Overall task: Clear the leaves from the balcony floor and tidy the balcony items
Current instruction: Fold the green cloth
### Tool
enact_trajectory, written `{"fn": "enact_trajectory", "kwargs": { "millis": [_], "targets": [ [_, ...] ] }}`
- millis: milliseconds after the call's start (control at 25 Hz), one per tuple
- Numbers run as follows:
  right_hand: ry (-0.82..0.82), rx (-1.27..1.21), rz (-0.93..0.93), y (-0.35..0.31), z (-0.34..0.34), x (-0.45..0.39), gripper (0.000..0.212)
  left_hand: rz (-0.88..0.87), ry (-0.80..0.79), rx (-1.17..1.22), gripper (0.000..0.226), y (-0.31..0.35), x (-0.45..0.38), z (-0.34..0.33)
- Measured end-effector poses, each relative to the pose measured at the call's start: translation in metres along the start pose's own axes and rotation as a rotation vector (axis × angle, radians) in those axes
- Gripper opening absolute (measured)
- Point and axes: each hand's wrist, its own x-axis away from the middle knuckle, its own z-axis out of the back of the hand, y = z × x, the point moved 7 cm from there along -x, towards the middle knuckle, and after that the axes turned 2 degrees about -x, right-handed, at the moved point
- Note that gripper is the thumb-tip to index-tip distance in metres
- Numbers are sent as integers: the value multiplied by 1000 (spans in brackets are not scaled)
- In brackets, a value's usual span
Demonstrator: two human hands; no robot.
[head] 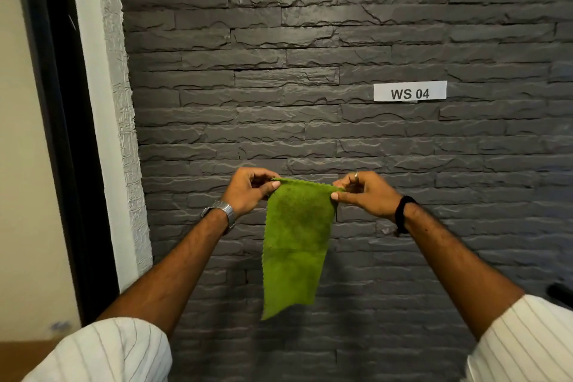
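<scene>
Below the label [410, 91], the left hand [248, 191] and right hand [364, 194] pinch the cloth's [294, 245] top corners; it hangs, perhaps doubled. Keep corners level, edges matched, for a neat fold.

So the big blocker here is the dark stone wall [310, 56], it's filling pretty much everything ahead, so nothing is getting further forward past it. On the left side the white textured wall edge [117, 102] and the black door frame [62, 133] are boxing things in. Both hands, left hand [248, 192] and right hand [366, 195], are pinching the top corners of the green cloth [294, 245], which is hanging in the gap between the forearms and taking up that middle space. To the right of the right arm it's looking open along the wall.
</scene>
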Motion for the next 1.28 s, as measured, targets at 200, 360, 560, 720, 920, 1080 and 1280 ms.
{"fn": "enact_trajectory", "kwargs": {
  "millis": [200, 360, 560, 720, 920, 1080, 1280],
  "targets": [
    [215, -234, -4, -13, 11, 6, 20, -22, 80, 51, 16, 8, -1, 6],
    [279, -308, 54, -28, 17, 6, 7, -53, 143, 79, 14, 15, -2, 11],
    [209, -453, 3, -32, 9, 2, 32, -28, 139, 237, 23, 19, -4, 13],
    [179, -431, 14, -37, 4, -1, 66, -19, 53, 331, 43, 21, -10, 9],
    [298, -541, 84, -32, 16, -6, 40, -32, 155, 311, 22, 21, -11, 19],
    [309, -508, 26, -24, 14, -4, 30, -2, 143, 360, 22, 14, -9, 16],
    [173, -529, 52, -34, 3, -5, 72, -19, 61, 446, 45, 22, -13, 8]
  ]
}}
